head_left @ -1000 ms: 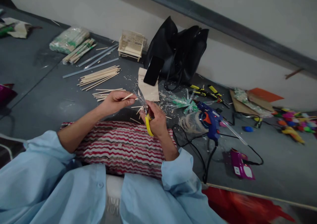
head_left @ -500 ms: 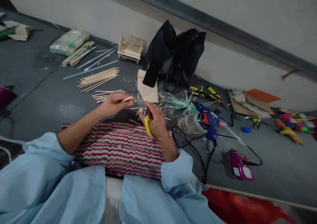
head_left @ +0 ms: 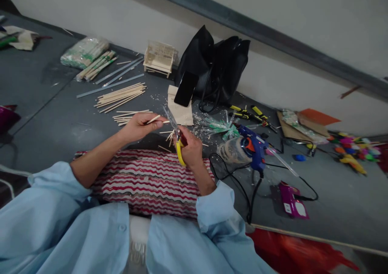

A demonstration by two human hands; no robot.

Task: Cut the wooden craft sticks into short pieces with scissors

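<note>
My left hand [head_left: 139, 127] pinches a short thin wooden stick [head_left: 154, 119] between thumb and fingers. A second pale stick end pokes out past the fingertips toward the blades. Scissors [head_left: 180, 152] with yellow handles are gripped in my right hand [head_left: 191, 145]; their blades point up and to the left, close beside the left fingertips. Whether the blades touch the wood I cannot tell. Below the scissors, short cut sticks [head_left: 171, 136] lie on the grey surface. Longer sticks [head_left: 121, 95] are laid out in a bunch beyond my left hand. A striped cushion [head_left: 145, 177] rests under my forearms.
A black bag [head_left: 212, 64] stands by the wall with a phone [head_left: 186, 89] leaning on it. Left of it sits a small stick-built model [head_left: 159, 59]. To the right are a blue glue gun [head_left: 256, 148], a plastic jar [head_left: 232, 150], pliers [head_left: 245, 114] and a purple box [head_left: 292, 201].
The scissors have turned slightly more upright, and their blades have shifted a little to the right. The stick in my left hand now tilts up more, and a second stick end shows.
</note>
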